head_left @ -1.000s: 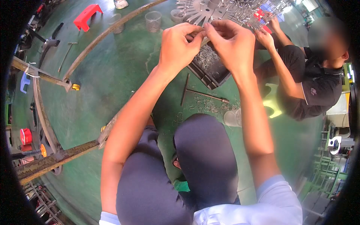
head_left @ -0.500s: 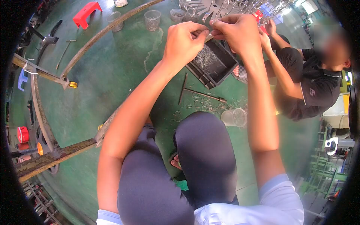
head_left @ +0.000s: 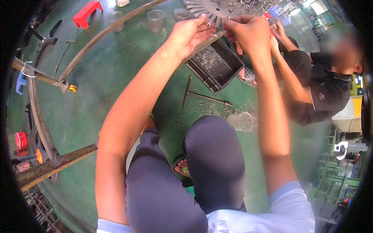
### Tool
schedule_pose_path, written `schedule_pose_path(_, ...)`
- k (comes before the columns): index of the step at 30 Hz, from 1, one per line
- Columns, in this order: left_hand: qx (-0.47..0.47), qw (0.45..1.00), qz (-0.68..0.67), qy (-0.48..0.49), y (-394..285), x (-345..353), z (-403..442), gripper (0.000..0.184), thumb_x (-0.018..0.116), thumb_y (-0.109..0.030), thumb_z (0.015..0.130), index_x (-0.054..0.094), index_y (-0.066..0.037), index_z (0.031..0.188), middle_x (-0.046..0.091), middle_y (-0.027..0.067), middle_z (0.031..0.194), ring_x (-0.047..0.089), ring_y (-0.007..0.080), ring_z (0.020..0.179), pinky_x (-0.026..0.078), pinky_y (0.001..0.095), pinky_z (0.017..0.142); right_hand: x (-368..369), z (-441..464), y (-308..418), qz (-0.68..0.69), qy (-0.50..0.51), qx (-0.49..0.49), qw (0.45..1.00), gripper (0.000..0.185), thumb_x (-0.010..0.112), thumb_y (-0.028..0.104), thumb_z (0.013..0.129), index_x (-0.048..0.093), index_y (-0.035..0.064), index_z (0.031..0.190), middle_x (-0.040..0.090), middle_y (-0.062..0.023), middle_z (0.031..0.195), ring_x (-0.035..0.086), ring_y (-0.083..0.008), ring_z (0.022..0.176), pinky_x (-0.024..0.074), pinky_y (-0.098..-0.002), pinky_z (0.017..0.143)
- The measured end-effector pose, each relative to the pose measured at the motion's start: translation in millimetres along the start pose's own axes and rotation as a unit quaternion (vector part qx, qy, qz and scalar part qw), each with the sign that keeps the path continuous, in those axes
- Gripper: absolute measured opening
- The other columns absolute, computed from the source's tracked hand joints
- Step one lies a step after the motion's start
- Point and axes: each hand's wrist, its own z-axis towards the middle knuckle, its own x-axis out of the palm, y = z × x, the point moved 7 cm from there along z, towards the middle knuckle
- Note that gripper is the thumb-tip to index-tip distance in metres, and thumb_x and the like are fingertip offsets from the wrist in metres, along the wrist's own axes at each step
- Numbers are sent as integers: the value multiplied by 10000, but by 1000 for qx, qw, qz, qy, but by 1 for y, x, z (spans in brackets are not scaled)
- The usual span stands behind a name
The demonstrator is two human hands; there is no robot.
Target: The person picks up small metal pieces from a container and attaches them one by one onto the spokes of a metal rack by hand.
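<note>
My left hand (head_left: 189,35) is palm up with its fingers stretched out and apart, over the near-left side of a black plastic crate (head_left: 215,83). A tiny shiny metal piece (head_left: 215,35) shows by its fingertips; whether it rests on them I cannot tell. Thumb and fingers pinched together, my right hand (head_left: 248,35) is at the edge of a grey metal disc (head_left: 211,9) with radial slots. What it pinches is too small or hidden to name. Inside the crate lies a heap of small metal pins (head_left: 210,58).
A T-handled wrench (head_left: 208,98), scattered pins and a tipped clear cup (head_left: 241,122) lie on the green floor. More cups (head_left: 156,21) stand beyond the curved metal frame (head_left: 105,37). A co-worker (head_left: 330,91) sits close on the right. A red stool (head_left: 87,14) is far left.
My left hand has opened from a pinch, turning its palm up and spreading the fingers. My right hand remains pinched near the disc, now more in view. The camera view has shifted slightly.
</note>
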Motion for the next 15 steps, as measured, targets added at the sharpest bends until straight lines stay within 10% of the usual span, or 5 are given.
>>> schedule_pose_path(15,28,999,-18,1,18,9,-16,306,657,-153,1016,598,83,1200,693,243,1161,708,341,1071,611,452,964,-7,-32,4,67,58,60,994,216,730,113,862,753,-99,831,719,-137,647,721,-163,566,587,-277,541)
